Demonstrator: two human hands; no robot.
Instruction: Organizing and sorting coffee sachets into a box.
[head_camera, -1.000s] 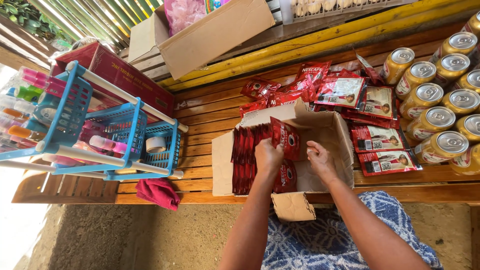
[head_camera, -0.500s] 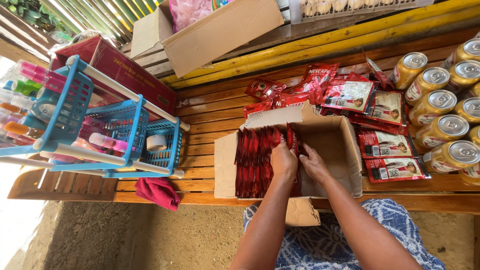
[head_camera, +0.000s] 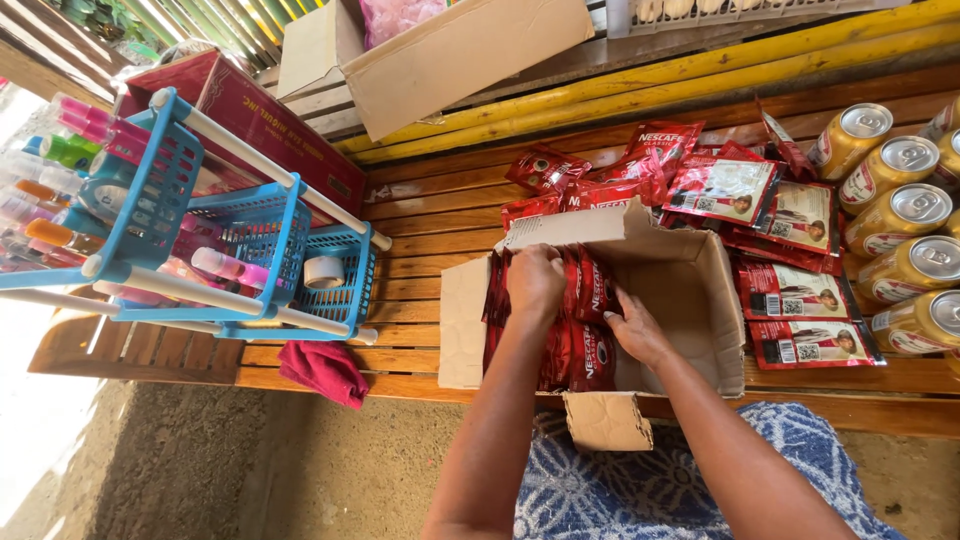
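Both hands press on upright red coffee sachets (head_camera: 580, 330) inside the open cardboard box (head_camera: 700, 300), left hand (head_camera: 535, 280) curled over their tops, right hand (head_camera: 635, 325) apparently flat against them; light, soft, slippery packets, best gripped bunched by the edges

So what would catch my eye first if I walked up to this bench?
Probably the open cardboard box in the middle of the wooden bench, where the left hand and right hand press on upright red sachets. More red packets lie loose behind it, gold cans crowd the right edge, and a blue plastic rack stands at left.
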